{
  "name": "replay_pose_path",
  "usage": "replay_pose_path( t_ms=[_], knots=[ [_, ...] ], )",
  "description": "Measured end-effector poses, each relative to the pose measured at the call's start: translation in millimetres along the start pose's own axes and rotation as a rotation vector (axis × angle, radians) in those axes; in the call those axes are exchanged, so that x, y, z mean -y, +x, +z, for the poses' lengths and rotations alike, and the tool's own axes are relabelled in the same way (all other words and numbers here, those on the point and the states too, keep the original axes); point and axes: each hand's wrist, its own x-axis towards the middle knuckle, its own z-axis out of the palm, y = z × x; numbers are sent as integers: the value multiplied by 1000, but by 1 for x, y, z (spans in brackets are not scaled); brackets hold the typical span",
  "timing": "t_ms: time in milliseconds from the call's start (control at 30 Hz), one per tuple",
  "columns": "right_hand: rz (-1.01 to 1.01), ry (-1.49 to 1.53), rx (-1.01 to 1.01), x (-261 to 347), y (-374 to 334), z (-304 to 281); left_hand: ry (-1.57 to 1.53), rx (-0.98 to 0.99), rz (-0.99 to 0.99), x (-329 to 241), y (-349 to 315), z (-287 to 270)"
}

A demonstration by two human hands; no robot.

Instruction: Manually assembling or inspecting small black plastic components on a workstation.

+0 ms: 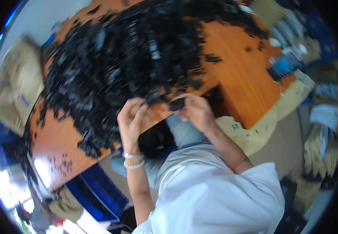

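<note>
A big heap of small black plastic-looking pieces [126,58] covers much of the orange-brown wooden table [247,66]. At the table's near edge, my right hand [197,111] pinches a small dark flat piece [176,104] between thumb and fingers. My left hand [131,119] is just to its left, beside the heap, with fingers curled toward the thumb. Motion blurs its fingertips, and anything between them cannot be made out. A light beaded bracelet [133,165] circles my left wrist.
An open brown sack [22,84] stands left of the table. Blue crates [96,191] sit below its near-left edge. Toward the right edge lie a blue package [286,65] and yellowish sheet material [251,136]. Sacks and bundles line the far right. Another person [40,216] is at the lower left.
</note>
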Motion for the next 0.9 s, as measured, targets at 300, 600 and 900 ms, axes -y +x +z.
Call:
replay_pose_path(
  t_ms=[300, 600, 900],
  knots=[
    [-7, -171, 204, -17, 3, 20, -468, 161, -361, 28, -27, 4],
    [-4, -761, 340, -2, -8, 26, -122, 19, -323, 40, -35, -9],
    [-306, -918, 182, -2, -24, 28, 75, 135, -195, 2, -62, 18]
  ],
)
